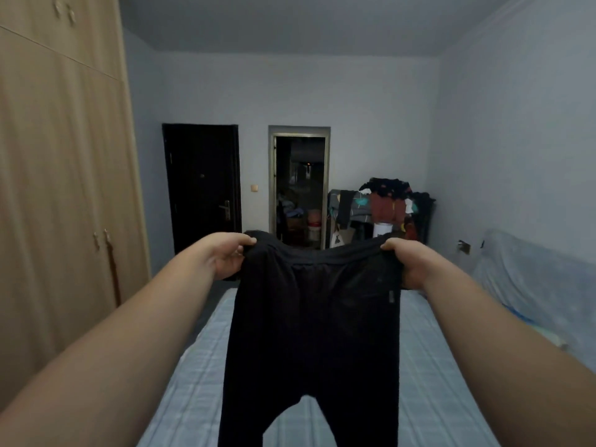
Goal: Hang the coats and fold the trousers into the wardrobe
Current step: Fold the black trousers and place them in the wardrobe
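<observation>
Black trousers (pixel 314 324) hang spread out in front of me, waistband up and both legs dropping past the bottom of the view. My left hand (pixel 227 254) grips the left end of the waistband. My right hand (pixel 409 261) grips the right end. Both arms are stretched forward over the bed (pixel 429 366). The wooden wardrobe (pixel 61 188) stands along the left wall with its doors shut.
The bed with a light blue checked sheet lies straight ahead below the trousers. A rack piled with clothes (pixel 383 204) stands at the far right. A dark shut door (pixel 203 185) and an open doorway (pixel 300 188) are in the far wall. A covered sofa (pixel 529 285) lines the right wall.
</observation>
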